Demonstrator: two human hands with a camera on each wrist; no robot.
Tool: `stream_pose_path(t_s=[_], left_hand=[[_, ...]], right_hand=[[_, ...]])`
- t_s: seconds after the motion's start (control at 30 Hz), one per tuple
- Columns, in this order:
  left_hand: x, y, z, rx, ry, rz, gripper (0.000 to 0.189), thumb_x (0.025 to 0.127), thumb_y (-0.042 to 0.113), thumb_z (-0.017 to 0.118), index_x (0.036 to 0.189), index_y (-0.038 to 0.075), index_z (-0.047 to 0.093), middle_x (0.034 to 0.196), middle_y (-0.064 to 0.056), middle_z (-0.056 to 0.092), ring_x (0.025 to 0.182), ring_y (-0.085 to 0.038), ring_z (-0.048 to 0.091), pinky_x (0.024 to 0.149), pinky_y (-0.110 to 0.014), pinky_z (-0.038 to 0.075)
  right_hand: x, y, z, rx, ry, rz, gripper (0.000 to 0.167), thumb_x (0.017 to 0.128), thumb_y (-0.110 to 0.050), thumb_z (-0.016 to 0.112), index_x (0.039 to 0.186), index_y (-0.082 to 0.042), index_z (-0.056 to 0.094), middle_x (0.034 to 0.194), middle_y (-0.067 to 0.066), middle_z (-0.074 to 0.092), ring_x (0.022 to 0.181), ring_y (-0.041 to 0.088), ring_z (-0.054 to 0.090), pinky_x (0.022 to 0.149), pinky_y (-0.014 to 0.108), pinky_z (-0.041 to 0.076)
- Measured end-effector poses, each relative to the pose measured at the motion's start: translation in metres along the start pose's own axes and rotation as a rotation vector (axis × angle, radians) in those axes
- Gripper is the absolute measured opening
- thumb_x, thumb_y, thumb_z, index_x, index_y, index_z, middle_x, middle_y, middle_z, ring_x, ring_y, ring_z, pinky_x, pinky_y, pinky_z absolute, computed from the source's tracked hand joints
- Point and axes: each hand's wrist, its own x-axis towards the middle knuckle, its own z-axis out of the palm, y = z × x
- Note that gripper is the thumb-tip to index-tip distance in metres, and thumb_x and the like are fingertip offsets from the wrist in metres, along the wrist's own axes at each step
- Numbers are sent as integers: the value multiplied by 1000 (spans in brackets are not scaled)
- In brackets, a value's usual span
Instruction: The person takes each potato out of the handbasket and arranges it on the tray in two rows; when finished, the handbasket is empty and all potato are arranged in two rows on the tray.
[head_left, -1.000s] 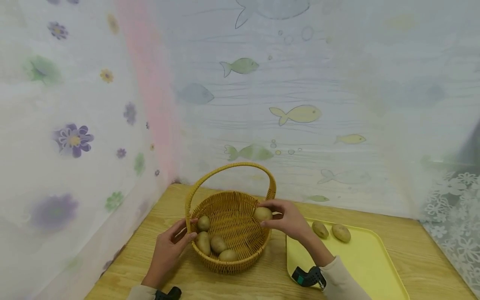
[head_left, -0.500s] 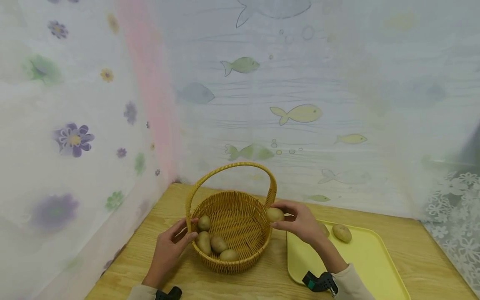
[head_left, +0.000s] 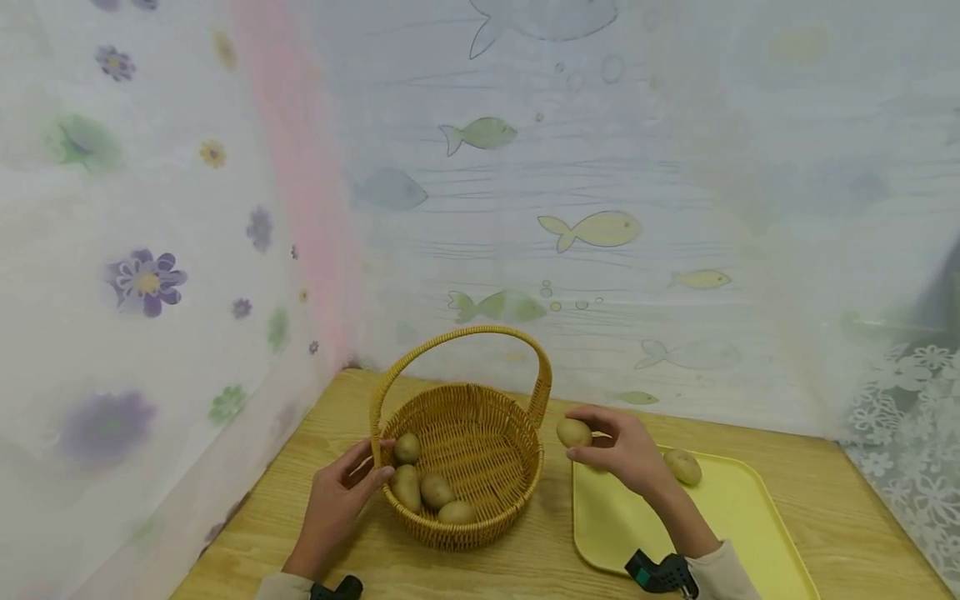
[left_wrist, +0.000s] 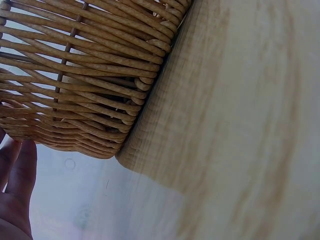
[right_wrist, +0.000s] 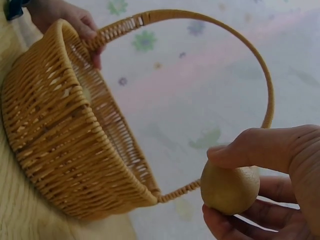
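A wicker basket [head_left: 450, 534] with a tall arched handle [head_left: 472, 332] stands on the wooden table. My left hand [head_left: 337, 500] grips its left rim at the foot of the handle. In the left wrist view, fingers [left_wrist: 22, 172] show beside the woven wall [left_wrist: 85, 85]. Several potatoes [head_left: 436, 491] lie inside, gathered at the left and front. My right hand [head_left: 630, 450] pinches another potato [head_left: 573, 432] between thumb and fingers, just right of the basket and near the tray's left back corner. The right wrist view shows this potato [right_wrist: 229, 189] outside the rim.
A yellow tray [head_left: 712, 525] lies on the table to the right, partly under my right forearm. One potato [head_left: 682, 467] sits near its back edge. White walls printed with flowers and fish [head_left: 603, 229] rise behind and at the left of the table [head_left: 525, 575].
My right hand has carried the potato from inside the basket's right side out over the rim, rightward toward the tray. It now covers one tray potato. My left hand stays on the basket.
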Motion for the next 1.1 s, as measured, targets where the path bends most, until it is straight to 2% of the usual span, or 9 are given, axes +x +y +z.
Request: stream_pose_path(t_s=[0.33,0.47,0.67,0.83,1.1], left_hand=[[3,-2,1,17,0,17,46,98,5,74,141,-4,61,132,-16,68,132,-28,57,104,-29,50],[3,-1,0,32,4,15,46,98,7,75,140,-3,62,131,-15,69,130,-23,59,104,-28,50],[3,-2,-2,62,11,35,45,97,6,76,139,-4,63,130,-14,69,130,-29,58,103,-25,51],[2,-2,-1,78,17,32,45,97,7,76,140,-3,63,130,-12,70,130,-30,58,103,-26,51],[-2,-2,-1,53,6,13,46,99,8,74,142,-3,61,132,-16,68,131,-31,57,104,-27,50]], right_hand=[[-6,2,-11,-36,25,-18,49,90,0,81,135,9,63,129,27,61,105,24,70,84,35,64],[-9,3,-15,-42,33,2,50,90,0,81,136,10,62,132,29,60,105,23,70,83,35,64],[-17,0,-24,-52,75,55,53,89,-2,82,137,9,62,132,29,60,104,25,71,82,33,64],[-24,-2,-33,-87,105,58,52,90,-3,82,136,8,63,131,27,62,105,23,71,84,31,63],[-32,-1,-43,-160,134,58,50,92,-4,81,137,7,62,130,26,62,107,20,69,84,28,62]])
